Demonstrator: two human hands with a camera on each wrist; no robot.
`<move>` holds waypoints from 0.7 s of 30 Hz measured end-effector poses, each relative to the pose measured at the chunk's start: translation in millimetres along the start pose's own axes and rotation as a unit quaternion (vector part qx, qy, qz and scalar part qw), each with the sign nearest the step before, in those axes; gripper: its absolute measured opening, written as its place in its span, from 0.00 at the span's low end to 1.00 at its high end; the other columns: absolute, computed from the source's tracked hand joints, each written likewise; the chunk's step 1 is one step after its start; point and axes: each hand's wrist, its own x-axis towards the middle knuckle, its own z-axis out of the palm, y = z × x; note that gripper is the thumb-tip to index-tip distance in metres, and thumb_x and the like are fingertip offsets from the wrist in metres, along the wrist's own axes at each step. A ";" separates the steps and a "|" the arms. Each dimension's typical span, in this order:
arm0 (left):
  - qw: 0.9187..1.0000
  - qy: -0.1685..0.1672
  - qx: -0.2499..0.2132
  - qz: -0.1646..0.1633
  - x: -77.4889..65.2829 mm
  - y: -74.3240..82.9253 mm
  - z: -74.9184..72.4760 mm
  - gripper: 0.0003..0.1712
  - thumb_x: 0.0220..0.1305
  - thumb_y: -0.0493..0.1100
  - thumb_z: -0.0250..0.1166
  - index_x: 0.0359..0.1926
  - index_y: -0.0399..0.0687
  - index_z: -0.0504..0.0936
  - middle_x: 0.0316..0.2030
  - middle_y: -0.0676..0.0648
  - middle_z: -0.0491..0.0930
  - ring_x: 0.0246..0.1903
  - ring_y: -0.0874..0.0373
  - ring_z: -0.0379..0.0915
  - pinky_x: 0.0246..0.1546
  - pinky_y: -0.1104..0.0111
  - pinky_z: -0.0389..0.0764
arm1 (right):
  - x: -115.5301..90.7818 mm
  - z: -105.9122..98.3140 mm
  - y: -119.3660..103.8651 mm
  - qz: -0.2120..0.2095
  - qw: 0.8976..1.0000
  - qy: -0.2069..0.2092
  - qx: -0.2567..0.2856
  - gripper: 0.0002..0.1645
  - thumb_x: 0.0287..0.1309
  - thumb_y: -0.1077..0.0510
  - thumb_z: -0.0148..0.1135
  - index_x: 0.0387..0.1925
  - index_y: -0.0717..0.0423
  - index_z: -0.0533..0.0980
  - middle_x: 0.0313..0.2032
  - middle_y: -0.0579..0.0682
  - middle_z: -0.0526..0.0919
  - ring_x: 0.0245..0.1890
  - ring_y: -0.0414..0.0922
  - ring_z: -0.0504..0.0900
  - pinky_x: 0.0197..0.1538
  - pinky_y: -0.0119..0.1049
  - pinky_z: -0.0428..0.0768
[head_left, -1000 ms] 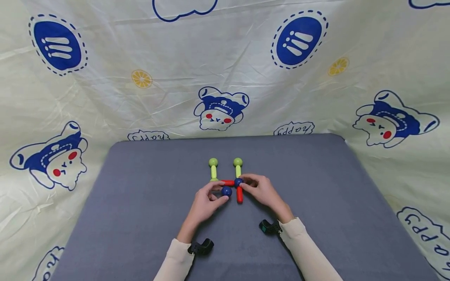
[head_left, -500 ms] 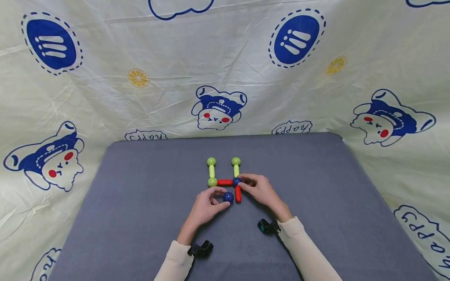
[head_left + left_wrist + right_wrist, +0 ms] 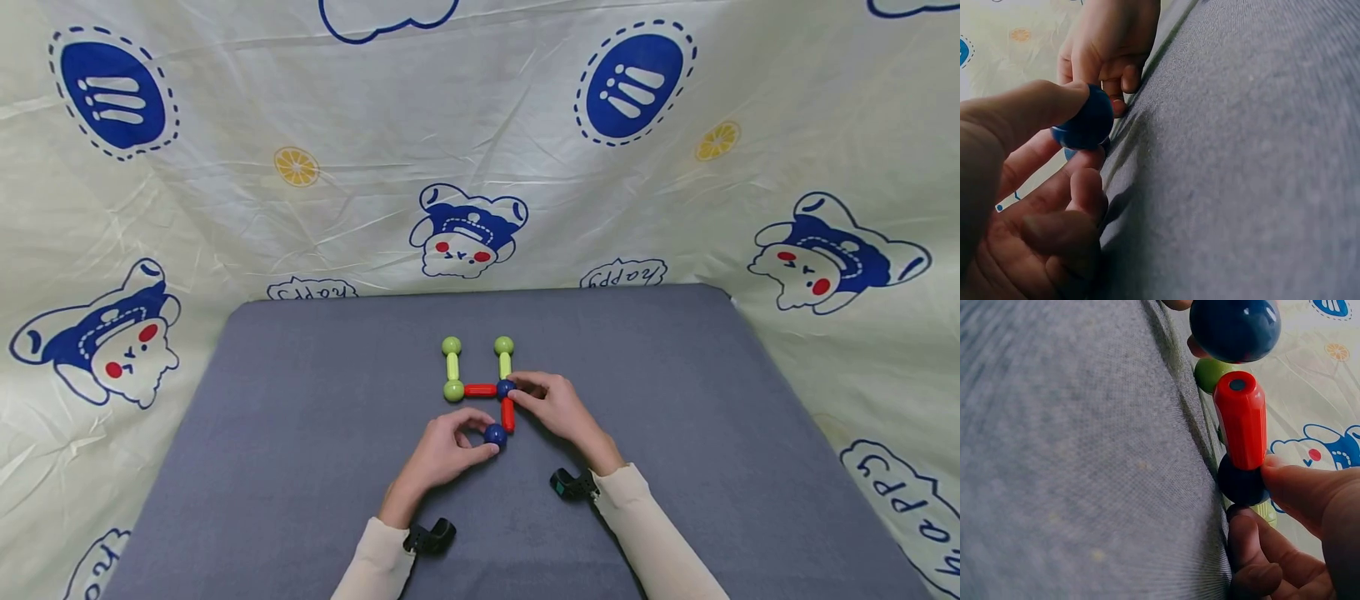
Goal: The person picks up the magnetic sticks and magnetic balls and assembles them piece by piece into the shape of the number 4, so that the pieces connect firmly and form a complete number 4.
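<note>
My left hand (image 3: 446, 446) pinches a loose blue ball (image 3: 495, 435) between thumb and fingers, close to the near end of a red rod (image 3: 508, 415). In the right wrist view a small gap separates that ball from the rod's dark-tipped end (image 3: 1237, 384). My right hand (image 3: 558, 408) pinches a second blue ball (image 3: 506, 389), the joint where this rod, another red rod (image 3: 480, 390) and a green rod (image 3: 505, 365) meet. The sideways red rod reaches a green ball (image 3: 453, 390). From there a green rod (image 3: 452, 367) runs up to another green ball (image 3: 451, 345).
The pieces lie on a grey cloth-covered table (image 3: 337, 433). One more green ball (image 3: 504, 344) tops the right green rod. A printed curtain (image 3: 360, 167) hangs behind and beside the table. Black wrist cameras (image 3: 431, 536) sit on both wrists.
My left hand has moved the loose blue ball toward me and slightly right, from beside the sideways red rod to the near rod's end. My right hand keeps its hold on the joint.
</note>
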 end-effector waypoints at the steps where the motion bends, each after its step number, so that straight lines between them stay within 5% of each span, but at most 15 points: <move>1: 1.000 -0.002 0.002 -0.002 0.2 0.5 0.3 0.17 0.61 0.46 0.76 0.50 0.52 0.86 0.44 0.48 0.88 0.21 0.66 0.71 0.25 0.72 0.74 | 0.0 0.0 0.3 -0.004 1.000 0.001 0.000 0.18 0.66 0.53 0.70 0.55 0.53 0.85 0.47 0.52 0.89 0.33 0.40 0.80 0.35 0.32 0.76; 21: 0.999 -0.029 0.016 -0.008 1.9 4.2 5.4 0.18 0.59 0.46 0.78 0.49 0.52 0.86 0.43 0.50 0.87 0.20 0.66 0.70 0.25 0.72 0.74 | -0.9 0.2 1.1 0.004 1.000 0.001 -0.006 0.18 0.67 0.53 0.68 0.56 0.51 0.85 0.48 0.51 0.89 0.32 0.41 0.79 0.34 0.32 0.75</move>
